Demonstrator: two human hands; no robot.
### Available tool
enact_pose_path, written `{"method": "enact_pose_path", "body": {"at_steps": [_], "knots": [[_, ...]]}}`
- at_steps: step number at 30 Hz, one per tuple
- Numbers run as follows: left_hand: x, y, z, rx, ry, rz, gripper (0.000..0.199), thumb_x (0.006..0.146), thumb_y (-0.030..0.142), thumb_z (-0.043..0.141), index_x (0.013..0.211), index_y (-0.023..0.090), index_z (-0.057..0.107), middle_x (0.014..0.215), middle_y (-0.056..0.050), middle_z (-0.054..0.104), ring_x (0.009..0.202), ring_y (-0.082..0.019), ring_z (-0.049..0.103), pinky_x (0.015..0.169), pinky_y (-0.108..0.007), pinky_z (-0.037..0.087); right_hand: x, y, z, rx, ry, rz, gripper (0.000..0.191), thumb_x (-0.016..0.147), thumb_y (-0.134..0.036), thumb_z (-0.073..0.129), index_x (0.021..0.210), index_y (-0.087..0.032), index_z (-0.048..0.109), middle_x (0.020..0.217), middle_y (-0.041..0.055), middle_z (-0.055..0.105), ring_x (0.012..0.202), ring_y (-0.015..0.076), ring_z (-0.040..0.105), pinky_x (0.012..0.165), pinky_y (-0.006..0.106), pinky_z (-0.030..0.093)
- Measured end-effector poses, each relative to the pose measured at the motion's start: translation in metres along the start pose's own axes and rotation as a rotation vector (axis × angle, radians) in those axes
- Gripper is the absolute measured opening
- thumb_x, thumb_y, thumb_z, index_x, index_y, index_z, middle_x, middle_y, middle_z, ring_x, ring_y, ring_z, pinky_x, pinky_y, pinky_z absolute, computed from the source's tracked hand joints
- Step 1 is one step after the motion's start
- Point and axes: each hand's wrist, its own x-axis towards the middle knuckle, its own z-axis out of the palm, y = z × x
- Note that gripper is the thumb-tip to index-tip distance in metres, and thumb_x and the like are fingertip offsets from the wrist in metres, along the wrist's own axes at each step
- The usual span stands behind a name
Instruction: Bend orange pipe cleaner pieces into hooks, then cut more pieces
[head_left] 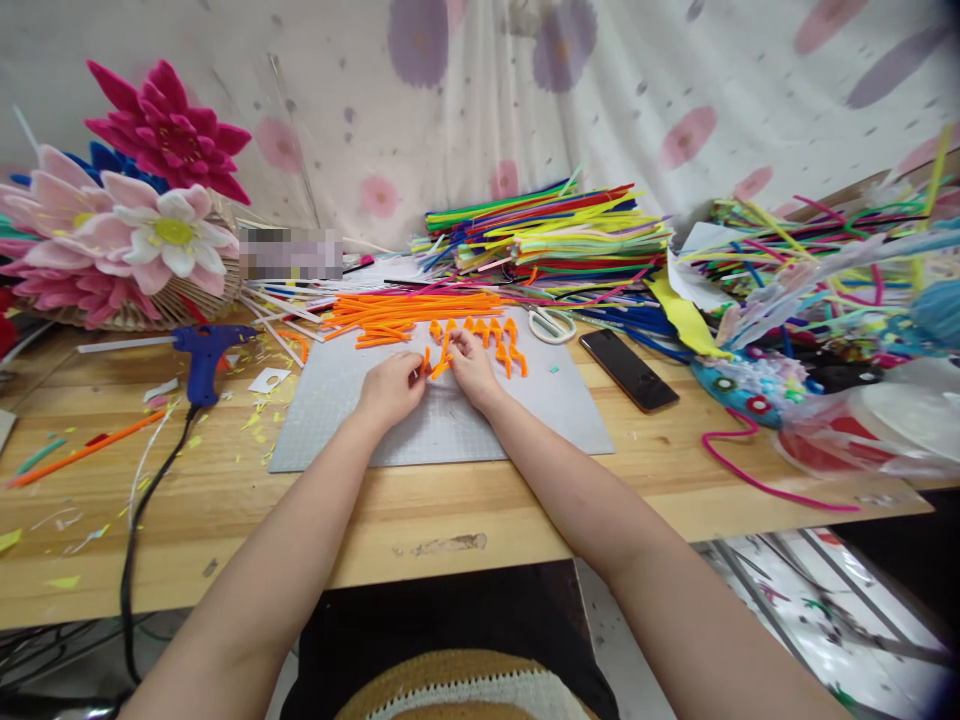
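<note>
Nearest: tan garment with white trim over a dark lap, then the wooden tabletop, worn patch near its front edge. Magenta pipe cleaner lies loose to the right. Gray mat in the middle, both hands above it. Left hand: fingers curled, grip pinching a small orange bit. Right hand: grip pinching an orange strip, which sits between the two hands over the mat. Can't tell if bit and strip are one piece. Blue glue gun on the left, white stick in its back, cord running off the front; yellow and white scraps around it. Black phone right of the mat. Bent orange pieces on the mat just beyond and right of the right hand. Farther: straight orange pipe cleaners along the mat's far edge, scissors with pale handles at its far right corner. Behind: multicolored bundles, fuzzy flowers at left, spotted curtain at the back.
</note>
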Motion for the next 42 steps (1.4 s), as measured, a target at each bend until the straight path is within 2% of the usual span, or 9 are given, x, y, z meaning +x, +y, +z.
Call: {"method": "enact_pose_path", "body": {"at_steps": [7,12,16,21,25,29,32,35,42], "knots": [[0.000,-0.001,0.022,-0.711,0.009,-0.134,0.019,0.069,0.026,0.057,0.085,0.016,0.058,0.085,-0.005,0.063,0.076,-0.015,0.059,0.064,-0.027,0.049,-0.007,-0.002,0.002,-0.384,0.096,0.042,0.018,0.070,-0.015,0.042,0.086,-0.023,0.046,0.057,-0.0068,0.044,0.055,0.0117,0.045,0.059,0.025,0.037],[0.000,0.007,0.016,-1.113,-0.029,-0.250,0.044,0.060,0.024,0.069,0.099,0.019,0.049,0.093,-0.003,0.058,0.083,-0.015,0.060,0.063,-0.029,0.054,-0.014,-0.007,0.000,-0.555,0.184,0.030,0.024,0.072,-0.018,0.045,0.095,-0.023,0.052,0.057,-0.0032,0.047,0.059,0.0167,0.048,0.067,0.031,0.040],[0.003,0.005,0.011,-1.140,0.046,-0.345,0.032,0.069,0.039,0.061,0.091,0.016,0.055,0.089,-0.005,0.057,0.084,-0.016,0.059,0.056,-0.027,0.055,-0.016,-0.010,-0.004,-0.573,0.115,-0.090,0.038,0.074,-0.017,0.044,0.109,-0.027,0.054,0.070,0.0012,0.057,0.068,0.0197,0.053,0.075,0.036,0.041],[0.007,-0.007,0.015,-1.055,0.121,-0.343,0.033,0.069,0.043,0.061,0.083,0.014,0.059,0.082,-0.004,0.059,0.077,-0.015,0.058,0.047,-0.023,0.053,-0.014,-0.012,-0.007,-0.631,-0.162,-0.156,0.037,0.079,-0.020,0.039,0.111,-0.029,0.056,0.105,0.0020,0.061,0.090,0.0209,0.056,0.083,0.036,0.040],[0.007,-0.009,0.016,-1.050,0.179,-0.337,0.031,0.067,0.042,0.064,0.080,0.014,0.060,0.076,-0.002,0.058,0.071,-0.013,0.056,0.046,-0.021,0.051,-0.016,-0.015,-0.007,-0.600,-0.234,-0.144,0.029,0.083,-0.024,0.036,0.104,-0.025,0.056,0.091,0.0010,0.062,0.084,0.0177,0.056,0.080,0.032,0.040],[0.007,-0.004,0.013,-1.102,0.208,-0.384,0.031,0.064,0.041,0.067,0.078,0.014,0.060,0.077,-0.002,0.058,0.065,-0.010,0.055,0.043,-0.018,0.047,-0.017,-0.013,-0.003,-0.587,-0.189,-0.117,0.019,0.083,-0.038,0.043,0.088,-0.022,0.053,0.071,-0.0013,0.056,0.065,0.0143,0.050,0.065,0.027,0.038],[0.008,-0.001,0.010,-1.175,0.186,-0.483,0.031,0.064,0.040,0.068,0.078,0.014,0.058,0.075,-0.002,0.059,0.059,-0.009,0.056,0.040,-0.017,0.043,-0.015,-0.010,-0.001,-0.547,-0.106,-0.125,0.016,0.083,-0.037,0.045,0.079,-0.022,0.048,0.072,-0.0011,0.055,0.064,0.0134,0.049,0.063,0.025,0.036],[0.009,-0.001,0.006,-1.188,0.140,-0.567,0.029,0.064,0.038,0.068,0.075,0.013,0.057,0.058,0.002,0.053,0.042,-0.004,0.046,0.032,-0.013,0.030,-0.013,-0.011,-0.001,-0.514,-0.069,-0.147,0.016,0.083,-0.038,0.045,0.078,-0.023,0.046,0.072,-0.0021,0.054,0.062,0.0127,0.049,0.062,0.025,0.035],[0.011,-0.012,-0.003,-1.306,0.194,-0.596,0.017,0.064,0.021,0.067,0.076,0.014,0.057,0.051,0.007,0.043,0.038,-0.001,0.032,0.031,-0.012,0.018,-0.012,-0.020,-0.011,-0.491,0.001,-0.197,0.015,0.081,-0.036,0.047,0.075,-0.022,0.044,0.073,-0.0010,0.054,0.065,0.0137,0.049,0.065,0.026,0.035]]}}
